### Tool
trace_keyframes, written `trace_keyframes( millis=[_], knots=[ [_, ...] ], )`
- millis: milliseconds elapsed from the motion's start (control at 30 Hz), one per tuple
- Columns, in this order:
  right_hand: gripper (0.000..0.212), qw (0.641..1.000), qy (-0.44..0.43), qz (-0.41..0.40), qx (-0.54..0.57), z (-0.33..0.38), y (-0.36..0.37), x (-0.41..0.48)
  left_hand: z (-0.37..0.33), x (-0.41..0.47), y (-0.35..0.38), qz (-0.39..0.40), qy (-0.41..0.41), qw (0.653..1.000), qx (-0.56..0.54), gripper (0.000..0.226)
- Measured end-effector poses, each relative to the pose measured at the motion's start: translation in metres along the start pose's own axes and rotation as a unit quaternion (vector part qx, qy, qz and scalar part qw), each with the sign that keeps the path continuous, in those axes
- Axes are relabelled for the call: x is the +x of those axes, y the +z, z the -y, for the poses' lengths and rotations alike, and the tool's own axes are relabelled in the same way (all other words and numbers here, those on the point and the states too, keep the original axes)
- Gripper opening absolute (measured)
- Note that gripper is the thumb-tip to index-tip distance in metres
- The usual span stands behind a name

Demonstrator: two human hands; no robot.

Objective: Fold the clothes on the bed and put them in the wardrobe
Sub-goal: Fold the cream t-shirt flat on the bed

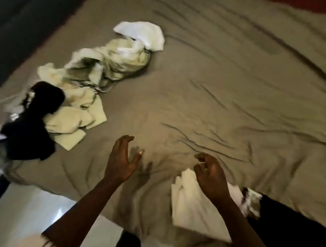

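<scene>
A wide, wrinkled taupe bed point(211, 88) fills most of what I see below me. At seven o'clock, glossy white floor point(26, 211) catches a glare. A dark strip point(26, 26) lies at eleven o'clock, and a red edge point(308, 2) at one o'clock.

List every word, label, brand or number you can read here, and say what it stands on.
No text can be read anywhere in this view.
Pale marks on the black garment: too blurred to tell whether they are lettering.
</scene>
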State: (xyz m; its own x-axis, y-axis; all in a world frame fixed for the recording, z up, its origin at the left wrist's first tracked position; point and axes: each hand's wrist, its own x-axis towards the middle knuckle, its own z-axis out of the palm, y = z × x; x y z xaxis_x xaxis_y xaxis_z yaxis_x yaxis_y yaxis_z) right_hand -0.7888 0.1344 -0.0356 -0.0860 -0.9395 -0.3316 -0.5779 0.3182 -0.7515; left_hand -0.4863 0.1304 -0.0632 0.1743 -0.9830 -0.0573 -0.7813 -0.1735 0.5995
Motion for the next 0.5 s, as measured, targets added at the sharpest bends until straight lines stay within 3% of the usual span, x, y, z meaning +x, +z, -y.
trace_keyframes(
  millis=[200, 300, 400, 500],
  knots=[
    [0.019, 0.976, -0.015, 0.205, -0.073, 0.122, 0.151, 0.114, 0.143, 0.100, -0.044, -0.084, -0.154, 0.978, 0.111, 0.074],
    [0.021, 0.957, -0.048, 0.267, -0.106, 0.173, 0.239, 0.156, 0.212, 0.125, -0.053, -0.086, -0.226, 0.962, 0.129, 0.085],
    [0.039, 0.940, -0.100, 0.284, -0.157, 0.211, 0.324, 0.188, 0.267, 0.138, -0.058, -0.081, -0.267, 0.954, 0.113, 0.092],
    [0.074, 0.906, -0.197, 0.302, -0.221, 0.241, 0.396, 0.208, 0.298, 0.153, -0.062, -0.087, -0.255, 0.957, 0.109, 0.065]
  ],
)
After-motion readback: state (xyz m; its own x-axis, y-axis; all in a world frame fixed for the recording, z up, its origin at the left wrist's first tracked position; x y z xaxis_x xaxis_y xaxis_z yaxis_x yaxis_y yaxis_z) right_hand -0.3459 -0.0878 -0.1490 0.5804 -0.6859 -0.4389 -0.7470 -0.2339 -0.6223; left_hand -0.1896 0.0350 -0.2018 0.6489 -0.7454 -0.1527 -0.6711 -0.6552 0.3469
